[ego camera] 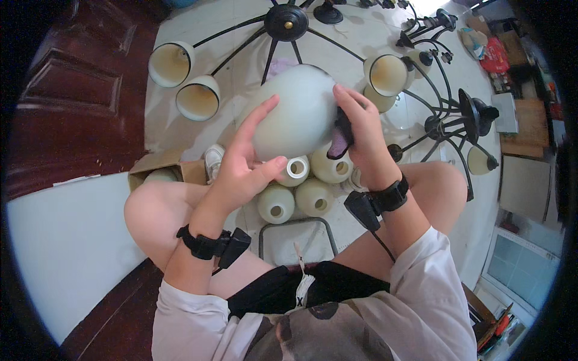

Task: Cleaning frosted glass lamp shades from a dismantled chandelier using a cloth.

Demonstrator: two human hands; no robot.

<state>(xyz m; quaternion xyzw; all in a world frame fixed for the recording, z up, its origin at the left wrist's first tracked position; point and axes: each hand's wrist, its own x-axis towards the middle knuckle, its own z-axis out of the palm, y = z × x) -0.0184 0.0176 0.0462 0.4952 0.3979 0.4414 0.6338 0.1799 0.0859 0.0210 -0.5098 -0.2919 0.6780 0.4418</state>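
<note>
A large white glass lamp shade [295,113] is held up between my two hands. My left hand [250,158] supports it from the left and below, fingers spread over its side. On its right, my right hand [359,119] holds the rim with a purple cloth with black edging [341,141] bunched under the palm. Below the shade, several similar pale shades [314,197] lie on the floor with their round holes facing me. Beyond it, a black metal chandelier [286,22] carries shades on curved arms, among them one at the left [198,98].
An open cardboard box [192,172] with a shade inside stands by my left knee, near a dark red panelled door [81,90]. More black chandelier frames [469,116] stand at the right. A grey metal stool frame [334,239] lies between my legs.
</note>
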